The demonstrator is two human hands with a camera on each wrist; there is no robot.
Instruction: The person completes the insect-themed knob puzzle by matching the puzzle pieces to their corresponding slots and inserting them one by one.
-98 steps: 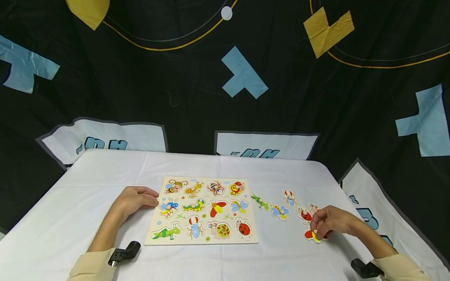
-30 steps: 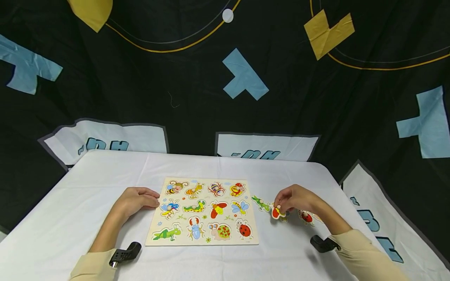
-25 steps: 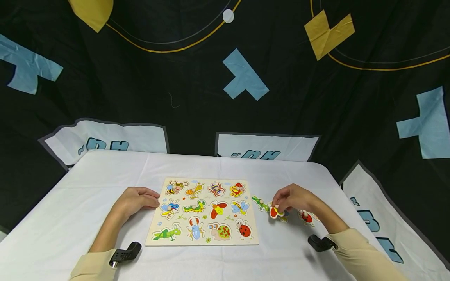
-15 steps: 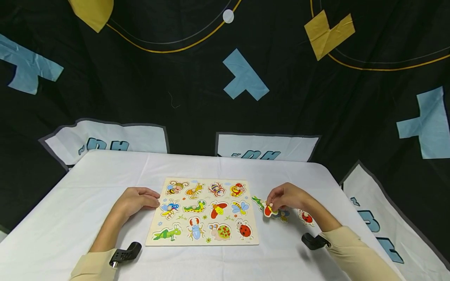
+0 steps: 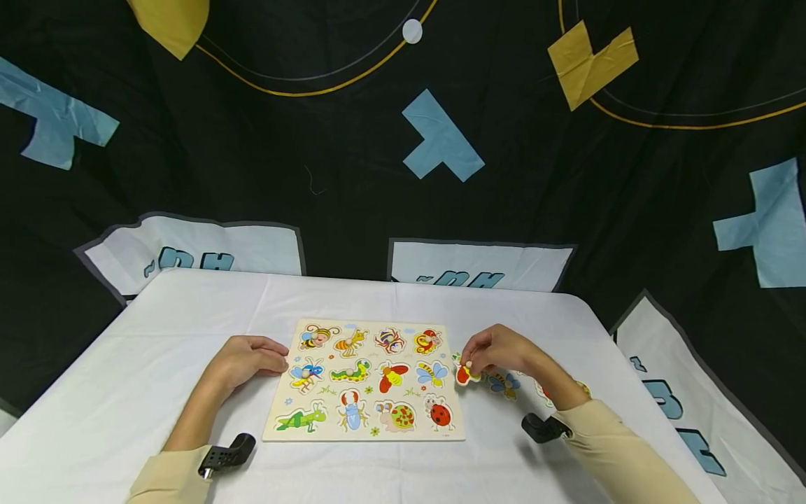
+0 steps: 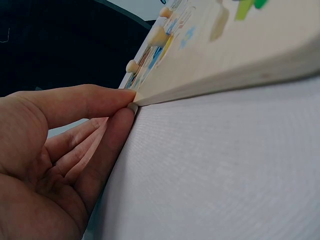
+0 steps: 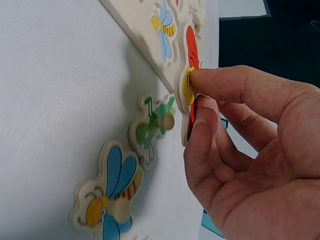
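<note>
My left hand (image 5: 248, 360) pinches the left edge of a wooden insect puzzle board (image 5: 327, 428); in the left wrist view, thumb and index finger meet at its rim. My right hand (image 5: 504, 350) holds a red-and-yellow winged insect puzzle piece (image 7: 192, 45) between thumb and fingers. That piece is tilted on edge in the right wrist view, just off the board's right side. Beneath it on the cloth lie a green grasshopper piece (image 7: 144, 134) and a blue-winged dragonfly piece (image 7: 116, 167), both knobbed. On the board, a matching red-winged picture (image 5: 393, 376) shows in the middle row.
Under my right forearm, a ladybug piece (image 5: 541, 393) is partly hidden. Several knobbed pieces, such as the bee (image 5: 317, 337), sit in the board's upper part. White cloth (image 5: 340, 476) covers the table, and a black curtain (image 5: 315, 154) hangs behind.
My right hand has lifted the red-and-yellow insect piece from the loose group at the right and carried it left, up to the board's right edge. The left hand stays at the board.
</note>
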